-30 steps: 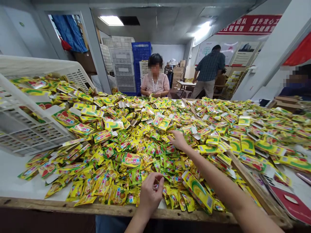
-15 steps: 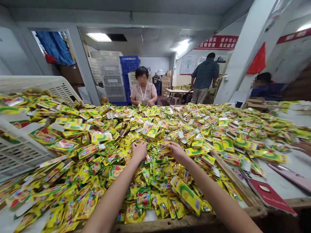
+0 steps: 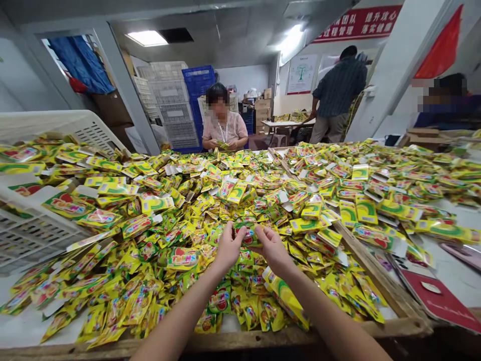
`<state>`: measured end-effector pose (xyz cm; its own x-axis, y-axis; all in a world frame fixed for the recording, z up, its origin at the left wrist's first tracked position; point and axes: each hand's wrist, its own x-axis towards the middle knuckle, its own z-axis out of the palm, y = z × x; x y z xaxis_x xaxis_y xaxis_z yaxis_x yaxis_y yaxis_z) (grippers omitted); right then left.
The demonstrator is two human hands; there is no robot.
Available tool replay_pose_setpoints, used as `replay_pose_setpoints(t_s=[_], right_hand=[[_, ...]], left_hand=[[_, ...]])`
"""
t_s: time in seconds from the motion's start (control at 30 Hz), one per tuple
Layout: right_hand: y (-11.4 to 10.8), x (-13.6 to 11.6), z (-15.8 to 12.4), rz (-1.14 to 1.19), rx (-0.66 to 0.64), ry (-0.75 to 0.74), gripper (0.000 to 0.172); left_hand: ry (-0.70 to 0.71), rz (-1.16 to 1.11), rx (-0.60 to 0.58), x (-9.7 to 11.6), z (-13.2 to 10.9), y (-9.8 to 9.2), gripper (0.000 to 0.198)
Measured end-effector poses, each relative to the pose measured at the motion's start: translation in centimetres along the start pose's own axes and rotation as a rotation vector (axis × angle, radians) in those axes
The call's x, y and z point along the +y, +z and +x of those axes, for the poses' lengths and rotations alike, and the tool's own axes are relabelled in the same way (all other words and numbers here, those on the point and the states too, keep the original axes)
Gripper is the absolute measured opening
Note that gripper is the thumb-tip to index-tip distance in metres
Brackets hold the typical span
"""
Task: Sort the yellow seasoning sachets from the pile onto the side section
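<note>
Bright ceiling lights [image 3: 147,38] glare; wide-angle edges bend outward.

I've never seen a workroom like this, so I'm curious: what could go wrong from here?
The left hand and right hand pinch a green sachet above a loose heap of yellow sachets, so it could slip back and get lost among them. The heap also reaches the wooden table edge, where sachets might slide off. The tipped white plastic crate leans over the pile and could shift.
</note>
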<state>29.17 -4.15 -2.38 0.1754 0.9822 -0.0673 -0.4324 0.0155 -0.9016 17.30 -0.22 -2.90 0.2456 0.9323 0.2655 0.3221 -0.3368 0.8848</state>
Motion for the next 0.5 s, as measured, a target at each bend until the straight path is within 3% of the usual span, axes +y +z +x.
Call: replay_pose_setpoints(t_s=[0.07, 0.13, 0.23, 0.33, 0.4, 0.5], right_hand=[[-0.6, -0.4, -0.1, 0.025, 0.034, 0.002, 0.043], [-1.5, -0.9, 0.2, 0.052, 0.095, -0.017, 0.042], [-2.9, -1.5, 1.0, 0.089, 0.202, -0.069, 0.042], [-3.4, -1.8, 1.4, 0.089, 0.257, -0.099, 0.045], [-3.3, -1.8, 1.4, 0.077, 0.269, -0.109, 0.047], [-2.9, -1.6, 1.5, 0.056, 0.279, -0.123, 0.051]], left_hand=[[0.014, 0.017, -0.033, 0.3, 1.3, 0.5, 0.035], [0.014, 0.06, -0.026, 0.7, 4.3, 0.6, 0.036], [-0.042, 0.172, 0.138, 0.8, 10.8, 0.3, 0.03], [-0.137, 0.271, 0.255, -0.1, 16.0, 0.0, 0.051], [-0.192, 0.293, 0.255, -1.2, 17.5, 0.0, 0.056], [-0.2, 0.295, 0.264, -2.4, 17.5, 0.0, 0.054]])
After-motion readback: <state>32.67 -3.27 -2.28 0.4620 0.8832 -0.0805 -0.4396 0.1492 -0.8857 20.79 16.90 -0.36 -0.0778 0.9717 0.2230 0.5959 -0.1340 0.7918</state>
